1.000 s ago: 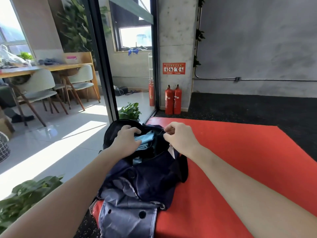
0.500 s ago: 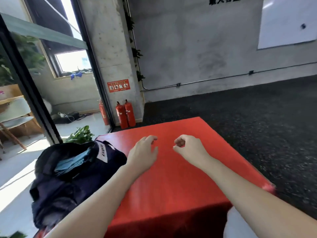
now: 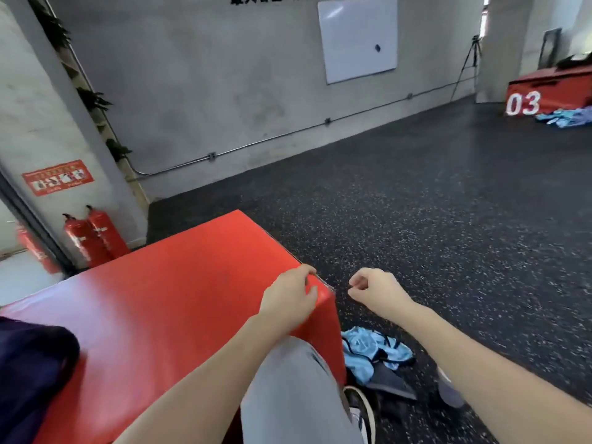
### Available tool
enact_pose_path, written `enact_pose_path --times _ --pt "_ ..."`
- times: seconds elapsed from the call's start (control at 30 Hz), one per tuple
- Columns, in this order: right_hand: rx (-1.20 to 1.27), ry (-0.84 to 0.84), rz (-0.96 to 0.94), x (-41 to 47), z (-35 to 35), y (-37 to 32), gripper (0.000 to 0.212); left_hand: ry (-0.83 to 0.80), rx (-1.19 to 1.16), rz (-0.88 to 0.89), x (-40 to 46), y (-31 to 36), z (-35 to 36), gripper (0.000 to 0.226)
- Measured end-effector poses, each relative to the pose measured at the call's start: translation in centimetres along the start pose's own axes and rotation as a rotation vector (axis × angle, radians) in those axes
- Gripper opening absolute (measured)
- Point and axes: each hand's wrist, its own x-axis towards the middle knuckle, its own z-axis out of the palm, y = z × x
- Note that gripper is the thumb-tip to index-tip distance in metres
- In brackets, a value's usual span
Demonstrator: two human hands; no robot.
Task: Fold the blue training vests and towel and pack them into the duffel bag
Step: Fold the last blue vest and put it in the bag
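1. Since a moment ago both hands have left the duffel bag (image 3: 28, 373) and swung to the right, and the bag has slid to the far left edge of view
2. Only a dark navy corner of the bag shows, cut off by the frame, lying on the red padded box (image 3: 166, 302); whatever is inside it cannot be seen
3. Left hand (image 3: 288, 298) sits over the box's near right corner, fingers loosely curled with nothing in them; whether the fingertips touch the corner is hard to tell
4. Right hand (image 3: 373, 291) hangs in the air just right of that corner, over the dark speckled floor (image 3: 448, 235), its fingers curled in loosely and holding nothing
5. Both hands are apart from each other, with a small gap between them
6. One light blue training vest (image 3: 368, 350) lies crumpled on the floor against the box's right side, below and between the two forearms, well clear of either hand
7. Beside the vest is a dark grey flat piece (image 3: 389, 382) I can't make out
8. A grey trouser leg (image 3: 288, 395) and a shoe (image 3: 360, 411) hide the box's lower front
9. Far off to the right, more blue cloth (image 3: 567, 116) is heaped on the floor by a second red box (image 3: 544, 88) marked 03, partly cut off by the frame edge
10. Two red fire extinguishers (image 3: 93, 238) stand by the wall at left
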Motion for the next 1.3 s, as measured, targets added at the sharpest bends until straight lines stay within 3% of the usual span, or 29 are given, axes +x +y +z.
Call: enact_pose_path --times 0.33,0.43,0.83,1.03,1.1,1.3 --pt "-0.071 -0.118 0.265 -1.0 1.1 15.4 0.016 -0.399 0.11 -0.025 3.2 6.0 14.4 0.045" --pt "-0.097 -0.169 0.311 -0.3 3.4 18.8 0.024 -0.495 0.149 -0.067 4.3 5.3 18.2 0.04" --pt "0.017 -0.377 0.502 7.6 17.2 28.1 0.019 -0.803 0.214 -0.143 8.6 -1.2 31.9 0.038" --pt "0.086 -0.353 0.584 10.6 21.9 30.1 0.018 -0.846 0.159 -0.221 9.4 -2.8 35.2 0.04" --pt "0.118 -0.342 0.613 10.7 22.8 30.6 0.029 -0.848 0.154 -0.234 9.6 -2.7 35.3 0.041" --pt "0.181 -0.205 0.55 10.5 20.4 28.9 0.021 -0.758 0.021 -0.335 9.6 -2.8 33.3 0.049"
